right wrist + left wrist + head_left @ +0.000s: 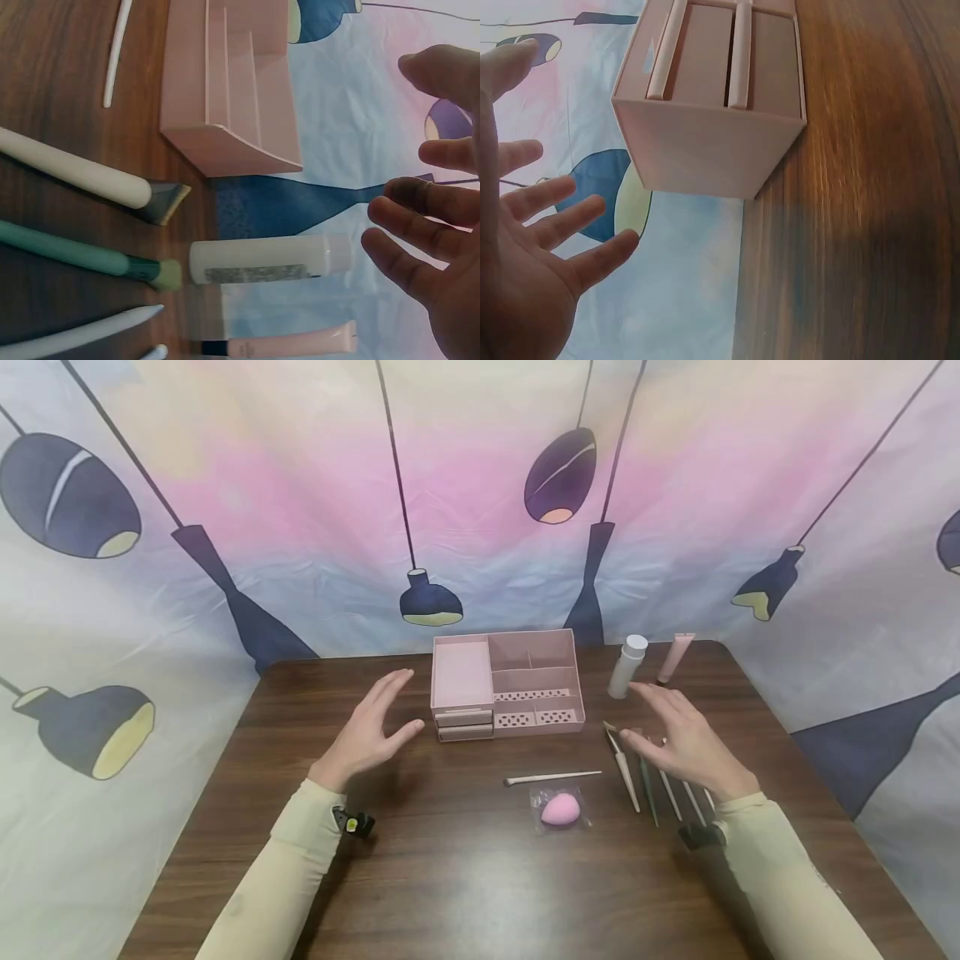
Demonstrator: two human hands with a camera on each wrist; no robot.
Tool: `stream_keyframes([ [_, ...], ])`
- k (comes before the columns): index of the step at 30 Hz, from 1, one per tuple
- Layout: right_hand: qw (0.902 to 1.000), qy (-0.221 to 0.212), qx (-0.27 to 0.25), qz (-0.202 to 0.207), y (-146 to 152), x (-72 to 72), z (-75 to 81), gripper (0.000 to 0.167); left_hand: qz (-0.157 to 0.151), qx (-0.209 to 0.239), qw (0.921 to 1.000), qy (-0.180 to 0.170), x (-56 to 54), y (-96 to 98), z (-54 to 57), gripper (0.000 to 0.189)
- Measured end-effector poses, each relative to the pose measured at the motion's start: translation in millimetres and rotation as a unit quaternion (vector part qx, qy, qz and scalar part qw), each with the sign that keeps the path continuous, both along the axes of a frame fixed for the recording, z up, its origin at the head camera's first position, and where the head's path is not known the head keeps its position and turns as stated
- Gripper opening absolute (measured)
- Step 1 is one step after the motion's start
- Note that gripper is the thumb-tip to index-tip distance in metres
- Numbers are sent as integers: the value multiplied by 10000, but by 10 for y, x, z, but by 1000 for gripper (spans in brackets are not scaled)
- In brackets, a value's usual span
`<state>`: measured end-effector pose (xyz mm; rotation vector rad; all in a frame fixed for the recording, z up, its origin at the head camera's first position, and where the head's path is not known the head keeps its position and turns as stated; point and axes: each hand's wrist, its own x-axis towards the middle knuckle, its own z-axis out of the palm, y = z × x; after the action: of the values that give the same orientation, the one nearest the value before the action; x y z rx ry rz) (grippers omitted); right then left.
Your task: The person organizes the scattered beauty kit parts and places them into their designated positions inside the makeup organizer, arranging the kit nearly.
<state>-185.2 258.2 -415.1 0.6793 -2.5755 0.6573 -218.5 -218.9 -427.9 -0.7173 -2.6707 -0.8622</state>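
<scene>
A pink desktop organizer (pixel 461 672) with two small drawers and several compartments stands at the back middle of the table. My left hand (pixel 366 727) hovers to its left, fingers spread and holding nothing. Over the brushes at the right hovers my right hand (pixel 686 739), also with straight fingers and nothing in it. Below it lie a white-handled makeup brush (pixel 626 777), a green brush (pixel 67 247) and several slim white-handled tools. A white bottle (pixel 624 672) and a pink tube (pixel 677 658) stand behind that hand. One thin brush (pixel 555 777) lies crosswise before the organizer.
A pink makeup sponge (pixel 561 809) in clear wrapping lies in front of the thin brush. The brown wooden table (pixel 450 877) backs onto a printed cloth (pixel 322 485) with painted lamps. Black wrist cameras are strapped to both sleeves.
</scene>
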Motion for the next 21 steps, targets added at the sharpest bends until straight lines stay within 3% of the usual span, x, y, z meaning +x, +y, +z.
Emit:
stream_keyframes([
  [10,9998,-163,62,42,-14,-57,-186,63,-125,306,9994,110,-161,56,83,70],
  [21,9982,-586,47,-85,-81,-64,-325,52,-368,1045,9936,-238,-286,115,-8,63],
])
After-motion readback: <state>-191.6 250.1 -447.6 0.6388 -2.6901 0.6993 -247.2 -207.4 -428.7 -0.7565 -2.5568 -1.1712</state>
